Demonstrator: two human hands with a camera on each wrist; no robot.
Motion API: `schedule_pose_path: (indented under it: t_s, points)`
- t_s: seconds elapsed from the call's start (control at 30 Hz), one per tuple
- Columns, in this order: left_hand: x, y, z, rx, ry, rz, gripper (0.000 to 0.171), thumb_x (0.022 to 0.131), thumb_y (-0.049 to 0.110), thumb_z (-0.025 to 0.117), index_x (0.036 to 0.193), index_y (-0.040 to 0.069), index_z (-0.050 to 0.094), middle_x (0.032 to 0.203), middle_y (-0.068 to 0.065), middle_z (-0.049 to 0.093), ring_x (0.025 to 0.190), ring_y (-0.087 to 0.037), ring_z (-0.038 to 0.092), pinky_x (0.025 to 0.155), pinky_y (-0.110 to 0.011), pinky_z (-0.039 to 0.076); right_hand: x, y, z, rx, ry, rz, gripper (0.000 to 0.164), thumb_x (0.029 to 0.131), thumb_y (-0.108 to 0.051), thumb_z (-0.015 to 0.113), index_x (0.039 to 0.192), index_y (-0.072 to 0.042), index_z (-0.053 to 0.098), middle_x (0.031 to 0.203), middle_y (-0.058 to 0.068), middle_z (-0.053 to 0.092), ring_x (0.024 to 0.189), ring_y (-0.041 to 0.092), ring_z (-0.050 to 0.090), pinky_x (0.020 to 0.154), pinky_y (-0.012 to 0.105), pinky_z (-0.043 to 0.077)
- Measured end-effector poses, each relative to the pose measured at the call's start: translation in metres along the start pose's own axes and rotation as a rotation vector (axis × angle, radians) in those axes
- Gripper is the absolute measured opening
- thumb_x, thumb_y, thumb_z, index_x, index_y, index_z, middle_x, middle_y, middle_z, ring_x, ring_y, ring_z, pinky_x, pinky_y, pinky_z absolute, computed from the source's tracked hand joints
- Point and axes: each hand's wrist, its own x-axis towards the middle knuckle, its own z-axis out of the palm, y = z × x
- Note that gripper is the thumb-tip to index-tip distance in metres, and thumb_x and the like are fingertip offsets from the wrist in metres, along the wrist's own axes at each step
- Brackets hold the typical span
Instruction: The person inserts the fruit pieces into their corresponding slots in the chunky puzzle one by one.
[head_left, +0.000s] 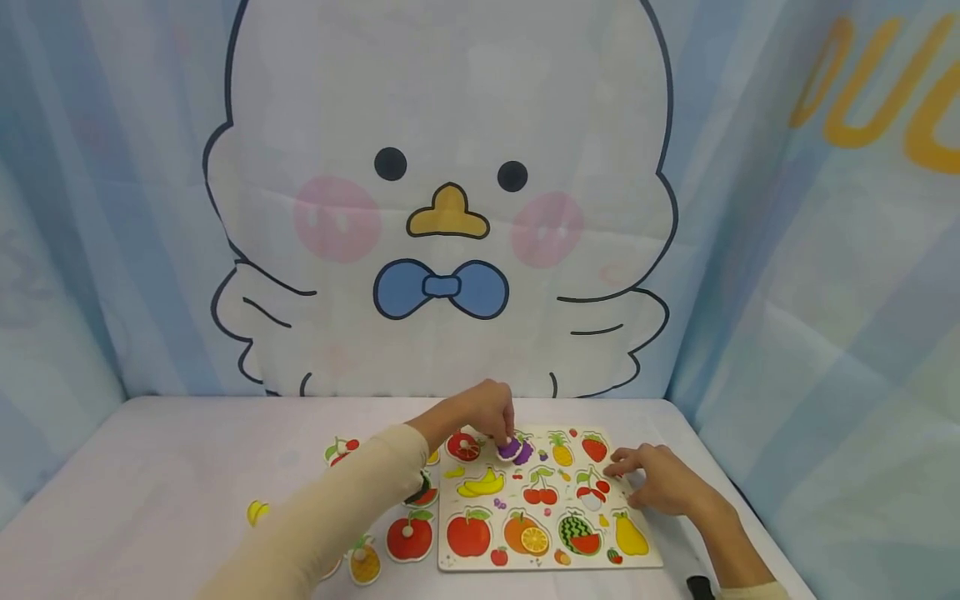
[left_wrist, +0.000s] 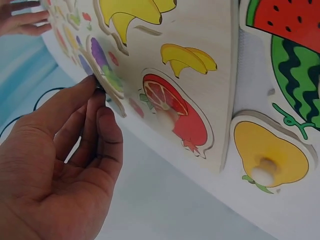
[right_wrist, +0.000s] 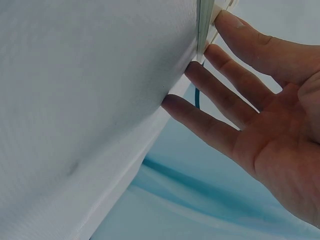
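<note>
Much left, like loose apple [head_left: 409,542], beyond seated pomegranate [head_left: 461,448]; pinching grapes [head_left: 509,451] in left hand [head_left: 489,411], touching board [head_left: 512,500] with relaxed right hand [head_left: 666,481].

Head view: soft, even light is covering the tablecloth [head_left: 195,450]; the puzzle board [head_left: 567,497] is blurring slightly. Wrist views are reading dimmer. Shade is darkening my left hand [left_wrist: 55,180]; faint shadow is lying beside my right hand [right_wrist: 270,120].
</note>
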Motion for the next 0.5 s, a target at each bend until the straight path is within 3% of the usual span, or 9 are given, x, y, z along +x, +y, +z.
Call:
schedule_pose_path:
  t_s: [0.5]
  points:
    - [0.008,0.014,0.008,0.06,-0.006,-0.001,0.01,0.079,0.016,0.079,0.075,0.017,0.07,0.072,0.004,0.063,0.069,-0.01,0.059,0.064,-0.022,0.049,0.001,0.0,0.002,-0.004,0.002,0.031,0.04,0.071,-0.003,0.08,0.104,-0.025,0.075,0.133,0.006,0.058,0.125,0.037,0.038,0.097,0.064,0.036]
